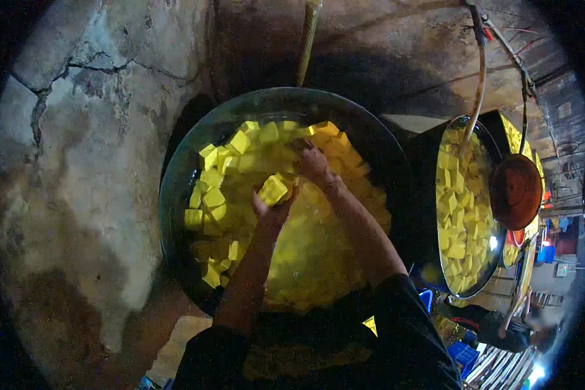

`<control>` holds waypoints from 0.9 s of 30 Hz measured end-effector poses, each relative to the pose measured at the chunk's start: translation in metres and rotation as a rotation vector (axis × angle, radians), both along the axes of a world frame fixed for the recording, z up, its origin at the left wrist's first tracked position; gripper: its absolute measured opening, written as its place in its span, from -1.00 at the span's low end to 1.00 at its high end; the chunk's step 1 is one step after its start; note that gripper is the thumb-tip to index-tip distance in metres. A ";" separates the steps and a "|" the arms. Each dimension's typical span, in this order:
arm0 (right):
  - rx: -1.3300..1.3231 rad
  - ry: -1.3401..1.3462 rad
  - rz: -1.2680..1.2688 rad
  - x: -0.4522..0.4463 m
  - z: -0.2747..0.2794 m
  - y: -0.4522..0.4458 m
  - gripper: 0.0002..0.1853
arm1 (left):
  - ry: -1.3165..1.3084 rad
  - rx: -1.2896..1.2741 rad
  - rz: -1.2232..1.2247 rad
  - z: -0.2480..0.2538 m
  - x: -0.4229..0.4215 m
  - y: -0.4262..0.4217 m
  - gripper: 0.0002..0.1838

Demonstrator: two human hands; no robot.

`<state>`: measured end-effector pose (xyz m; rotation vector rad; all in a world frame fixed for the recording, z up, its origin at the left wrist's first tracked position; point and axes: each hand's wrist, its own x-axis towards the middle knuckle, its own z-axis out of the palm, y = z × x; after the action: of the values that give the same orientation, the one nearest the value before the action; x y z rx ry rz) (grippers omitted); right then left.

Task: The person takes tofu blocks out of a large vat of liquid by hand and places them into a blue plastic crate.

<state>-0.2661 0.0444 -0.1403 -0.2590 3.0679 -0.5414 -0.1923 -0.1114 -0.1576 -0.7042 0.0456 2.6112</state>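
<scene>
- The left hand (276, 209) is turned upward over the cloudy yellow liquid (312, 260), its thumb and fingers gripping a wet yellow block (273, 189); this block sits in the palm, near the middle of the large round vat (171, 195).
- The right hand (312, 161) reaches farther in, towards the vat's far side, beside the floating yellow blocks; its fingers look curled, but the tips are hard to make out, so I cannot tell whether they grip a block.
- More yellow blocks (239, 142) crowd the far and left sides of the vat; a smaller cluster (212, 274) lies by the left forearm.
- To the right stands a second vat (469, 296), packed with yellow blocks (458, 214); a reddish-brown round pan (517, 190) hangs partly in front of it, and a hose (481, 84) runs down into it.
- A cracked wall (97, 162) rises at the left; another person (510, 331) is at the lower right, near a blue crate (463, 356).
</scene>
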 end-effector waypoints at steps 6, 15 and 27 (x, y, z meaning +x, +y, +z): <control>-0.271 -0.005 -0.008 -0.045 -0.056 0.050 -0.67 | 0.005 -0.154 0.094 -0.019 -0.014 -0.029 -0.43; 0.055 -0.039 0.065 -0.041 -0.049 -0.005 -0.52 | -0.081 -0.066 0.165 -0.007 -0.026 -0.032 -0.43; -1.752 -0.371 0.000 0.072 0.025 0.015 -0.50 | -0.142 -0.464 0.187 -0.041 -0.025 -0.012 -0.55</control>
<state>-0.1942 0.0590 -0.1154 -0.0885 1.4189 -2.5743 -0.2174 -0.1233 -0.1983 -1.0949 0.5838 2.7435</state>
